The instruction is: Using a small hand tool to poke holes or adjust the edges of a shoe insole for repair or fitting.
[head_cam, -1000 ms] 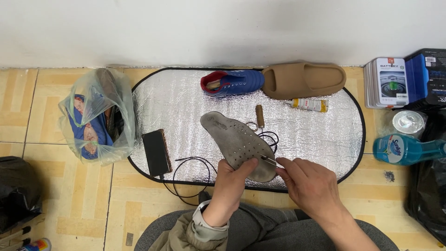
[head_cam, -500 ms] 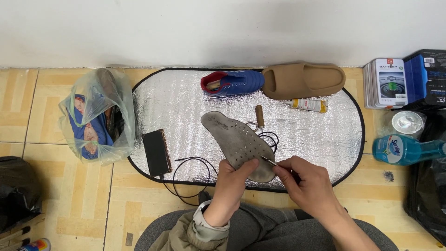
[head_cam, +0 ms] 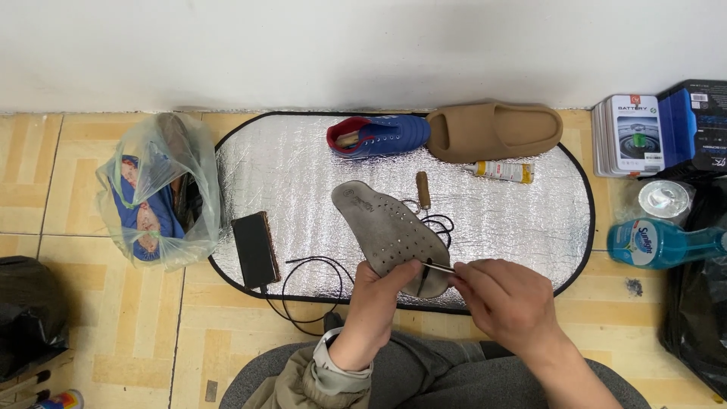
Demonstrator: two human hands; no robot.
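The left hand has its grip clamped on the heel end of a grey perforated shoe insole, thumb on top, holding it tilted above the near edge of the silver quilted oval mat with black trim that lies on the tiled floor. The right hand has its fingers pinched together on a thin metal needle-like tool whose tip touches the insole near the left thumb.

On the mat beyond the insole lie a small brown wooden-handled tool and a loose coil of black cord. Farther back on the mat, near the wall, a blue shoe with red lining lies just beside a tan foam slide sandal, with a small yellow-and-white glue tube near the sandal. At the mat's left edge rests a black rectangular block. Off the mat to the left stands a clear plastic bag with blue contents; off to its right lies a blue liquid bottle.
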